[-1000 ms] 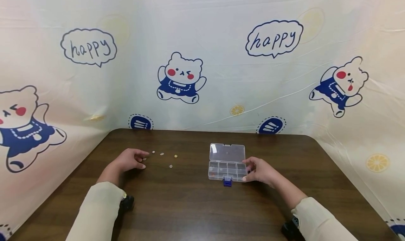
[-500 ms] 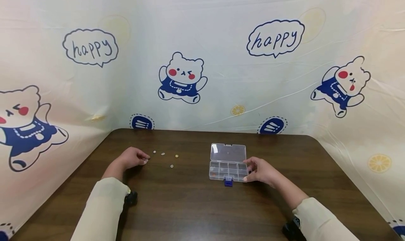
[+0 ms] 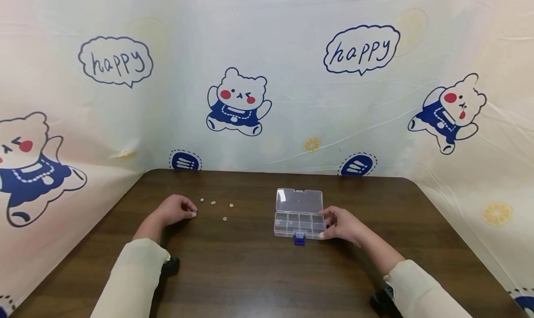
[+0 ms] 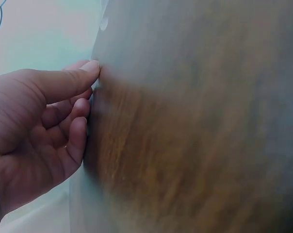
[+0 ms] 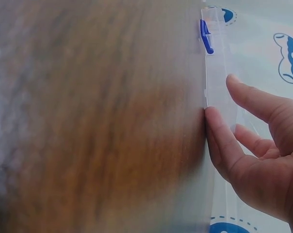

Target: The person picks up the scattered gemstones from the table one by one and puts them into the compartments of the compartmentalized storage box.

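At the left of the table, my left hand (image 3: 177, 210) pinches with thumb and forefinger at the tabletop. The small pale piece that lay there is hidden by the fingertips; the left wrist view shows the thumb (image 4: 71, 83) meeting the forefinger. Just right of it lie a few loose pieces: a whitish one (image 3: 202, 200), a pale oval (image 3: 213, 202), a yellowish one (image 3: 231, 206) and a clear-looking one (image 3: 225, 219). My right hand (image 3: 343, 225) holds the right end of a clear plastic compartment box (image 3: 299, 218), its lid (image 3: 299, 200) raised. Faint bits show in its left compartments.
A blue latch (image 3: 299, 239) sticks out from the box's front. The brown wooden table (image 3: 258, 271) reaches back to a printed cloth (image 3: 292, 100) that hangs along its far edge and sides.
My left thumb and forefinger have come together over the small pale piece, which has gone out of sight between them. The right hand and box stay put.
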Demonstrator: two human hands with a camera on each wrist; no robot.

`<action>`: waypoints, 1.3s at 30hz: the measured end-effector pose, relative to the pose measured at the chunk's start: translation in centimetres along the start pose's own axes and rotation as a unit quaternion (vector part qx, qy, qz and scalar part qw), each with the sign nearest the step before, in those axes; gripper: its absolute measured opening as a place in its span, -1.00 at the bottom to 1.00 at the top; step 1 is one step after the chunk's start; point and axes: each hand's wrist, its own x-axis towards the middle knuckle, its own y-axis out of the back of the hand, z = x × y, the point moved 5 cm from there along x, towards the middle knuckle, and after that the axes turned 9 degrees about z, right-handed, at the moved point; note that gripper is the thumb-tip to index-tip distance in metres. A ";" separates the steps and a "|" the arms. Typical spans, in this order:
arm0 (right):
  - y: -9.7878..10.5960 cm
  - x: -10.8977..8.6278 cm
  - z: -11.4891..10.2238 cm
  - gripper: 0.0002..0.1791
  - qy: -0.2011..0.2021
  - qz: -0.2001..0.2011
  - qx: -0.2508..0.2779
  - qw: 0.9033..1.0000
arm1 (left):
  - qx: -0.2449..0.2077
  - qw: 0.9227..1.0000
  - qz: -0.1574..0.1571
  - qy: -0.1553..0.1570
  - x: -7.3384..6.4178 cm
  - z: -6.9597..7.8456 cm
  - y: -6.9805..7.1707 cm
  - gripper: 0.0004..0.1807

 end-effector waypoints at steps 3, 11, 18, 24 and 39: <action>0.0 0.0 -0.1 -0.27 -0.001 0.000 0.001 1.000 | -0.005 1.000 0.001 0.008 -0.1 0.4 -0.2 -0.91; 0.2 0.0 0.1 -0.25 -0.007 0.002 0.007 1.000 | -0.052 0.998 -0.008 -0.016 -0.2 2.8 -0.9 -0.88; 0.4 0.1 -0.3 -0.26 -0.003 0.002 0.007 1.000 | -0.085 0.995 -0.002 -0.044 -0.4 5.4 -0.8 -0.80; 0.3 -0.1 -0.1 -0.27 -0.005 0.005 0.006 1.000 | -0.098 0.993 -0.010 -0.060 -0.9 7.4 -1.1 -0.75; 0.0 -0.2 0.3 -0.27 -0.004 0.011 0.022 1.000 | -0.119 0.987 -0.034 -0.103 -2.0 11.8 -3.0 -0.77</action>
